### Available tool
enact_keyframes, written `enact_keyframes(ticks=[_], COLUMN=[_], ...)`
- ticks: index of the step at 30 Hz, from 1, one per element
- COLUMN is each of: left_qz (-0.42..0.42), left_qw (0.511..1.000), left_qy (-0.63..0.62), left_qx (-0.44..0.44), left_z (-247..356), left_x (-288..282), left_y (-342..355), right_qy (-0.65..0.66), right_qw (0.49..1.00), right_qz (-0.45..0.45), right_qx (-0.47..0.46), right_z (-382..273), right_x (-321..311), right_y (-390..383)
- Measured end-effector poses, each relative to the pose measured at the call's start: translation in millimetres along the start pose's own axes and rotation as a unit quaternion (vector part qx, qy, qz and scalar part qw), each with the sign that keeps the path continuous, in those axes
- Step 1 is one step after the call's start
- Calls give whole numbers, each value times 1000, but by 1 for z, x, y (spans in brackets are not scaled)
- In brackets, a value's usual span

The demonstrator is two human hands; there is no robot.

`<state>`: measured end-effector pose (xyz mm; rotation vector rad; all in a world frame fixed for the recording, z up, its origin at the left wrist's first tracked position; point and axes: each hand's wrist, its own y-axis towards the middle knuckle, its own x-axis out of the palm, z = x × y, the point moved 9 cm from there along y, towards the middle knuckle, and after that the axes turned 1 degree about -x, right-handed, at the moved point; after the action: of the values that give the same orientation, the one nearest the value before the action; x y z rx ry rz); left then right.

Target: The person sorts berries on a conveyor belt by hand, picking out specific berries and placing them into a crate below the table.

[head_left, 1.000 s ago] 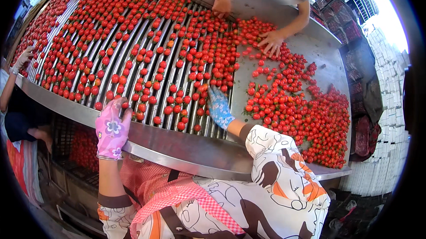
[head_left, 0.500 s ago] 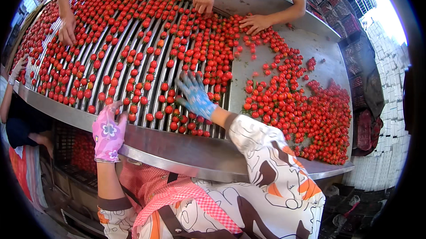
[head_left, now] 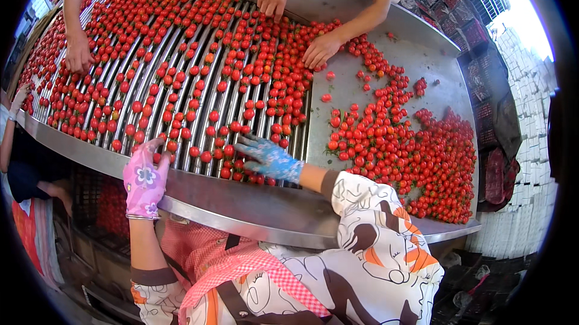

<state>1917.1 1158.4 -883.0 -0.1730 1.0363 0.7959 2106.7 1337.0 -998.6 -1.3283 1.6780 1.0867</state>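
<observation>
Small red tomatoes (head_left: 154, 88) ride on a conveyor of shiny metal rollers (head_left: 207, 97). At the conveyor's near edge rests my left hand (head_left: 145, 175) in a pink-purple flowered glove. Its thumb and fingers are apart beside a few tomatoes, with nothing visible held. My right hand (head_left: 268, 159), in a blue patterned glove, reaches low over the rollers, fingers spread and pointing left. Its fingertips are among the tomatoes near the close edge, and it grips none that I can see. A dense heap of tomatoes (head_left: 416, 162) lies on the flat metal plate (head_left: 329, 123) to the right.
Across the conveyor, other people's bare hands (head_left: 324, 49) work among the tomatoes; another person's gloved hand (head_left: 20, 97) is at far left. A metal rim (head_left: 259, 213) runs along the near side. Dark crates (head_left: 482, 84) and white stacks (head_left: 518, 192) stand at right.
My right hand has drawn nearer to me, toward the close edge of the rollers. My left hand has barely moved. Across from me, the other person's hand has moved left off the plate's tomatoes.
</observation>
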Motion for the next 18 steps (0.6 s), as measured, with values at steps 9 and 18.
enact_keyframes(ticks=[9, 18], left_qz=[37, 43], left_qw=[999, 998], left_qy=[14, 27], left_qx=[30, 41], left_z=[-2, 3], left_x=[1, 15], left_y=[-6, -11], right_qy=[-164, -107], right_qw=[931, 943], right_qz=[151, -13], right_qx=[290, 315], right_z=[153, 145], right_x=[-63, -57], right_y=[-12, -1])
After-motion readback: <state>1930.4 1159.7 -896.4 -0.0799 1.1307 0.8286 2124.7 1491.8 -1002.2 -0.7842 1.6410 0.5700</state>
